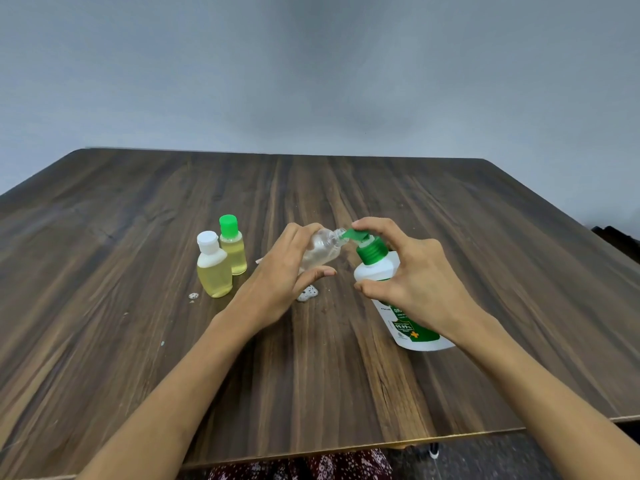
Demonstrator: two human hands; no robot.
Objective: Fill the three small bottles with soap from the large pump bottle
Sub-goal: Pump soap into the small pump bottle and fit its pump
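My left hand [280, 278] grips a clear small bottle [320, 252], uncapped and tilted, its open neck against the green pump nozzle [355, 234]. The large white pump bottle [381, 271] with a green collar stands on the table. My right hand [415, 275] is curled around it, a finger pressing on the pump head and the thumb at the bottle's shoulder. To the left stand two small bottles of yellow liquid, both closed: one with a white cap [213, 268], one with a green cap [232, 245].
The wooden table [311, 375] carries a patch of white foam [308, 293] under my left hand and a smaller blob [193, 296] left of the white-capped bottle. A grey wall stands behind. The table's near edge runs along the bottom.
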